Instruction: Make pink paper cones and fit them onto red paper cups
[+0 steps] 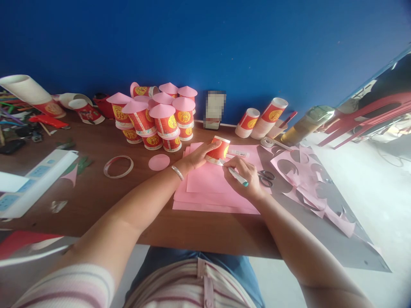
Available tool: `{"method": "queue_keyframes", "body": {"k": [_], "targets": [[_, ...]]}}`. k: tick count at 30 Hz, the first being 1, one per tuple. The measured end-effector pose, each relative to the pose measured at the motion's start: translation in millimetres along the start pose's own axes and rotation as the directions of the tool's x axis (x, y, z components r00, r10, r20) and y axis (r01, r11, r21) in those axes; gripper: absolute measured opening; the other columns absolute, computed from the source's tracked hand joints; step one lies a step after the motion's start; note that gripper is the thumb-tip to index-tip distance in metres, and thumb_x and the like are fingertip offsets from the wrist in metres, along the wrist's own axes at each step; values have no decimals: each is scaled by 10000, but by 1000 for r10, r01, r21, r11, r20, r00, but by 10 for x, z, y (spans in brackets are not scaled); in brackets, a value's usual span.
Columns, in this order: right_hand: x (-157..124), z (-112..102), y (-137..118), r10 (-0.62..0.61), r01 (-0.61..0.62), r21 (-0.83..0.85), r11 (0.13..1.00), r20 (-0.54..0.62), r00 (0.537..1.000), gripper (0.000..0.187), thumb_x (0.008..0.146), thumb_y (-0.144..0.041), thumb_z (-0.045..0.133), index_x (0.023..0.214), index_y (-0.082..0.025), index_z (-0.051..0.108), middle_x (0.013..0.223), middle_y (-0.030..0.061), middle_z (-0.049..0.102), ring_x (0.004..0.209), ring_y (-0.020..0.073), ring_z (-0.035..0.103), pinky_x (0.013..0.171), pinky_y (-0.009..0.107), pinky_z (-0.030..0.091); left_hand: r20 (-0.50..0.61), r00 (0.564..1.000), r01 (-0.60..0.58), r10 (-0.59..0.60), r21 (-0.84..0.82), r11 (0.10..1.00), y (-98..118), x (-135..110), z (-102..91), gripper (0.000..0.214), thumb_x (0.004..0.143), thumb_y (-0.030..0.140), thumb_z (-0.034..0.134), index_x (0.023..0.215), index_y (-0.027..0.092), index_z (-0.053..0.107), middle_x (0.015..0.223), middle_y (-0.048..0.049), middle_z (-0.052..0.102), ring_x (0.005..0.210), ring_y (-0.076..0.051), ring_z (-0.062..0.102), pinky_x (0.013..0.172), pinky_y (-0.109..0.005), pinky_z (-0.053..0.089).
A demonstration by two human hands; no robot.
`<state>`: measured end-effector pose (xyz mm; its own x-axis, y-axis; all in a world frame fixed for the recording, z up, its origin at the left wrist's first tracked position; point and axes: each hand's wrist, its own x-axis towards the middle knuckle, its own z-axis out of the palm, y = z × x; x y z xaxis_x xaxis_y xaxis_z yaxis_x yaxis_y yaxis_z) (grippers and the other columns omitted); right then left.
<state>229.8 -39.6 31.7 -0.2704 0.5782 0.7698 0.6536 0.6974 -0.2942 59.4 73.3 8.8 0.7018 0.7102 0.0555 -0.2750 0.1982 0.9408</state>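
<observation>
Left hand (199,156) wrapped around red cup (218,150), fingers curled on its side, pressing it mouth-down onto pink paper (210,188). Cup interior hidden, contents not visible. Right hand (244,174) pinched on pen (236,175), tip touching paper at the cup's rim, green cap end pointing away from cup.

Paper is a stack of sheets on brown table (135,201), directly in front of torso. Scissors (266,177) just beside right hand, lying partly on the sheets. Glue stick (238,152) just behind cup.

Behind cup, against blue wall (224,51): capped cups (159,117) stacked in a cluster, each covered with a pink paper cone, insides not visible. Right of those, two sleeves of nested cups (263,117) lying tilted. Further right, bottle (306,124) on its side.

Pink disc (159,162) lying flat left of left hand, tape ring (118,166) beyond it. Power strip (35,179) at left edge. Pink scraps (308,184) with round cut-outs on grey sheet at right.
</observation>
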Motion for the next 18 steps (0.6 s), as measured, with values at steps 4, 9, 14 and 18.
{"method": "queue_keyframes", "body": {"k": [4, 9, 14, 18], "targets": [[-1, -3, -10, 4, -4, 1, 1000, 23, 1000, 168, 933, -84, 569, 905, -246, 605, 756, -8, 672, 618, 147, 616, 598, 281, 487, 23, 1000, 13, -13, 24, 1000, 21, 0, 17, 583, 846, 735, 713, 915, 156, 715, 870, -64, 726, 814, -192, 655, 766, -315, 486], [13, -3, -25, -25, 25, -32, 999, -9, 1000, 171, 927, -85, 571, 874, -247, 586, 723, -17, 665, 597, 138, 621, 571, 267, 487, 20, 1000, 21, -21, 2, 1000, -5, 9, 7, 575, 818, 721, 753, 922, 156, 712, 841, -54, 715, 827, -191, 658, 791, -312, 488], [34, -17, -34, -18, 16, -35, 999, -57, 998, 209, 882, -48, 584, 853, -254, 568, 685, -37, 658, 572, 132, 611, 558, 255, 467, -45, 999, 7, -11, -98, 995, -70, 61, -58, 554, 816, 688, 779, 982, 161, 739, 939, -61, 743, 876, -196, 680, 816, -317, 509], [25, -9, -32, -37, 35, -31, 999, -62, 997, 222, 873, -31, 574, 849, -252, 559, 684, -40, 646, 562, 125, 588, 561, 249, 448, -140, 985, -114, 103, -70, 991, -178, 80, -222, 540, 795, 614, 821, 1103, 176, 759, 1079, -81, 763, 1056, -236, 700, 910, -337, 530]]}}
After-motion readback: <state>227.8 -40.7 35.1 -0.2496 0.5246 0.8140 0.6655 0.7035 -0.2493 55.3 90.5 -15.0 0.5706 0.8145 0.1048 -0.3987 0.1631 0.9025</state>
